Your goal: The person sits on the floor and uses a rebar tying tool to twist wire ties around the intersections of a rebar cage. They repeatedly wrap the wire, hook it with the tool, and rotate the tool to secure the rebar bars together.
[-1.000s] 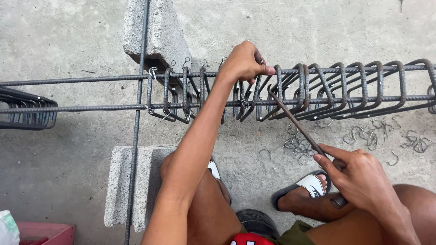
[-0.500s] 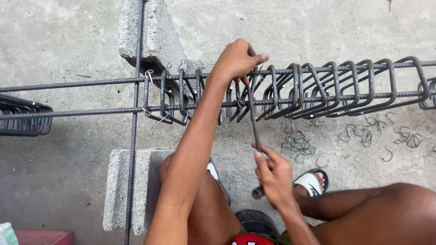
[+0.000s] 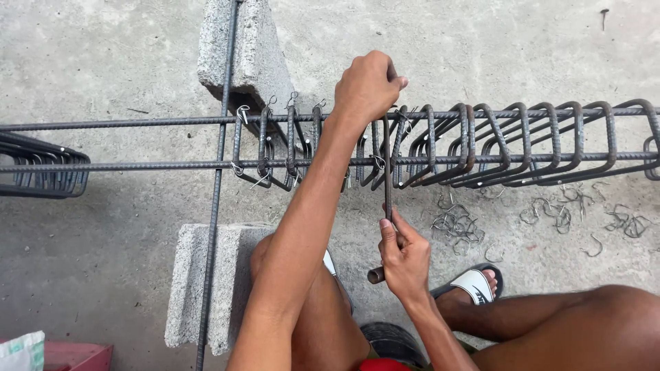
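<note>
My left hand [image 3: 368, 86] grips the top bar of a rebar cage [image 3: 481, 137] where a stirrup crosses it. My right hand [image 3: 404, 257] holds a thin metal hook tool [image 3: 387, 185] by its handle end; the shaft points up into the cage just below my left hand. Several bent steel stirrups [image 3: 543, 141] hang packed together along the long bars to the right. A few tied stirrups [image 3: 275, 148] sit spaced to the left of my arm.
Two grey concrete blocks [image 3: 247, 55] [image 3: 206, 282] lie under the cage. A long single rebar [image 3: 218, 178] runs across them toward me. Loose wire ties [image 3: 557, 213] litter the concrete floor. My sandalled foot [image 3: 474, 285] rests by my knees. More stirrups [image 3: 41, 168] sit far left.
My right hand has swung the tool from a slant on the right to upright beneath my left hand and drawn closer to my body. My left hand has stayed on the top bar.
</note>
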